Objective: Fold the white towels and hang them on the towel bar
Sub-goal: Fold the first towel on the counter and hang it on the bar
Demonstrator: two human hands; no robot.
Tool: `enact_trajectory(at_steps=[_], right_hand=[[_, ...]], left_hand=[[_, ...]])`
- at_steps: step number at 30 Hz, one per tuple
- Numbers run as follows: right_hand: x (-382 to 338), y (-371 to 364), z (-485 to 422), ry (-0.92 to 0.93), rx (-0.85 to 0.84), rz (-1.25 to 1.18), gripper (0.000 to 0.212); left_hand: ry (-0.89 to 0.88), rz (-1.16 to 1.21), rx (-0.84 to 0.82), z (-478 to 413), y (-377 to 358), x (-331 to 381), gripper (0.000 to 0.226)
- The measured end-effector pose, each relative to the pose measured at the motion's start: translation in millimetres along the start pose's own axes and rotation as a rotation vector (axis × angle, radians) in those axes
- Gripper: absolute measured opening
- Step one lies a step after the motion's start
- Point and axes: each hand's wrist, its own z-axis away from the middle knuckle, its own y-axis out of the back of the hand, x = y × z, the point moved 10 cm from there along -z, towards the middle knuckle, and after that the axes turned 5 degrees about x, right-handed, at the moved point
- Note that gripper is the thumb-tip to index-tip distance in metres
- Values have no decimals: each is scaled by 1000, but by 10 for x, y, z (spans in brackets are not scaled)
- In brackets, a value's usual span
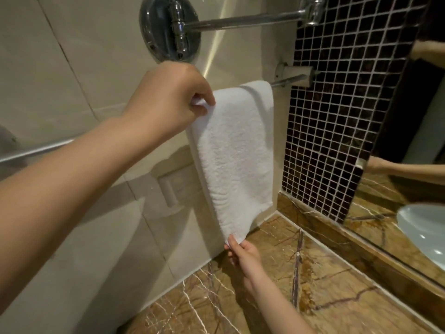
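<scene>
White towel (236, 153) over towel bar (286, 81); left hand (168, 100) pinches top edge, right hand (243, 251) pinches bottom corner; hard tug could slide it off.

I count one white towel (237, 153) and one towel bar (286, 80). Two hands are in view: one left hand (166, 100) and one right hand (243, 251). Higher up there is one round chrome mount (168, 27) with one chrome arm (240, 21). Lower there is one wall plate (178, 186), perhaps a socket, but it is too blurred to tell. There is also one marble counter (313, 285), one mirror (433, 112), and one basin (423, 227), seen only in the mirror.
</scene>
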Motion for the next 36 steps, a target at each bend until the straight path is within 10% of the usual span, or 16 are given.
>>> enact_trajectory(at_steps=[36], right_hand=[[-678, 816, -407, -6, 119, 120, 19]], left_hand=[[-71, 103, 72, -786, -665, 397, 24]])
